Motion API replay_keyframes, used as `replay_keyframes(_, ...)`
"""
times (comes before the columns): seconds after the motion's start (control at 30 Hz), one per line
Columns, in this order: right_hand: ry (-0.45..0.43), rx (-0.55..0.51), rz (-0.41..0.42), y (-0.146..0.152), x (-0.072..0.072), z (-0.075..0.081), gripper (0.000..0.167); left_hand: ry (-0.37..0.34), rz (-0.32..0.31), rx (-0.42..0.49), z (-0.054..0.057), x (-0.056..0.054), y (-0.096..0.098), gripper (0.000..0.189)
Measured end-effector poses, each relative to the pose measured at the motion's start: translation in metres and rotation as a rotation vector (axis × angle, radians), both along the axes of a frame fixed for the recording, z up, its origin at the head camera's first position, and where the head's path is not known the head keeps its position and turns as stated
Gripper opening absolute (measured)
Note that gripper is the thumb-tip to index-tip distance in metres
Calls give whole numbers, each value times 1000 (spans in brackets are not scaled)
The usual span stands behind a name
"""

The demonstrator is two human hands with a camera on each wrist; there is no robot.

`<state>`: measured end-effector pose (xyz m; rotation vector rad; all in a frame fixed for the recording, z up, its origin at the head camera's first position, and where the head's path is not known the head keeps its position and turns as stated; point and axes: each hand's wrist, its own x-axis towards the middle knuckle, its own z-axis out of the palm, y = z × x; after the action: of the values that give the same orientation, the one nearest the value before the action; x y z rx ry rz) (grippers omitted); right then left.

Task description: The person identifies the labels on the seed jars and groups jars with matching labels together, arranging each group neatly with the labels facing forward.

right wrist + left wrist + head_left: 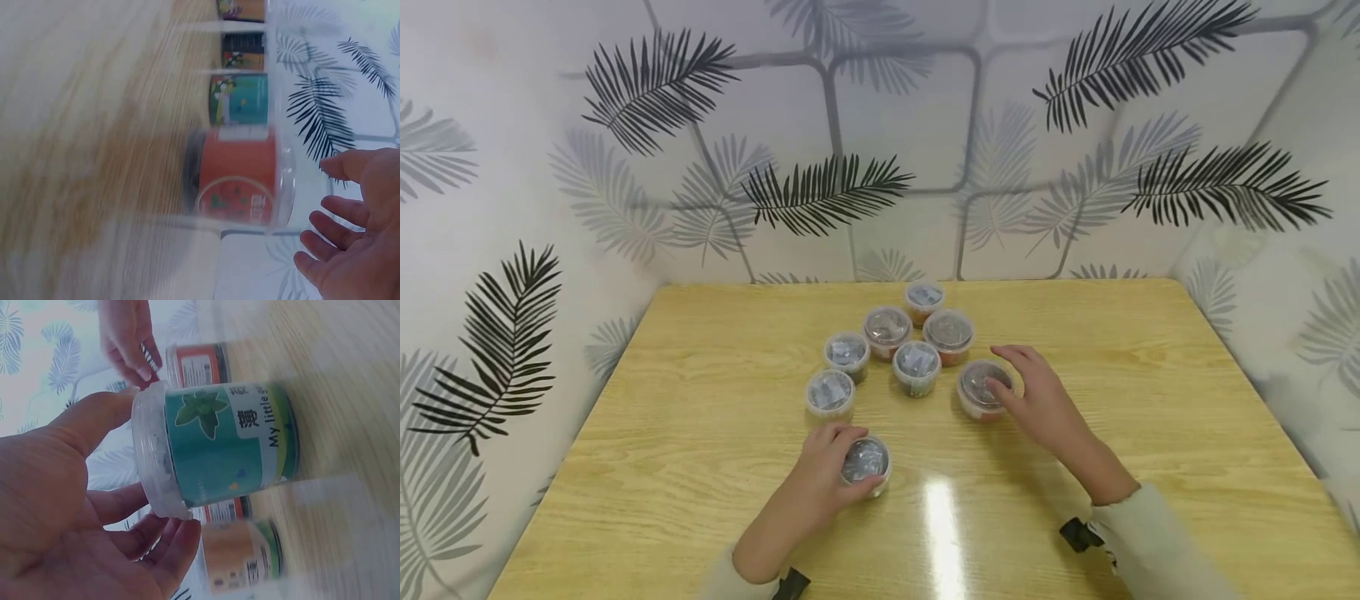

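Tub, teal label [212, 450], leaf motif, translucent lid. Location: slightly left of bench centre, nearest of the group to the near edge, itself out of frame. Gripped at the lid rim by the left hand [822, 477], thumb on one side, fingers on the other. Contact of base with bench [685, 433]: cannot tell.

Tub, red label [237, 169]. Location: right of bench centre. Right hand [1047, 408] just beside its lid, fingers spread wide, holding nothing.

Tubs, lidded, six further: loose cluster, the rearmost tub [925, 302] near the middle of the far edge; the nearest tub [831, 395] just beyond the left hand.

Wall, leaf-patterned [902, 125]: behind the far edge.

Risks, as judged: a grip on the lid alone could pull it off if loosely seated, dropping the tub; left knuckles could knock the nearest tub; an off-centre right-hand grasp could tip the red-labelled one.
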<state>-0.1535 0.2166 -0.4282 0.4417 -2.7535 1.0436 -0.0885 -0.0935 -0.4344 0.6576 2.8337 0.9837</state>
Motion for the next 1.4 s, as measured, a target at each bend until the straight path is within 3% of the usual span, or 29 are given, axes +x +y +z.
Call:
replay_keyframes(0.27,-138,77,47,3,-12,-13,70,-32,57,-11,1,3,-27,59)
replay_keyframes(0.77,-151,158,26,-5,-11,-12,75,-46,102,-85,9,-17,-79,58)
replay_keyframes(0.9,-162,178,-7,-3,-11,-12,74,-43,111,-108,13,-24,-96,59)
replay_keyframes(1.03,-169,192,-37,1,-10,-12,73,-86,110,-128,18,-32,-110,59)
replay_keyframes(1.4,-177,176,-66,17,-8,-15,75,-210,65,-198,32,-73,-145,63)
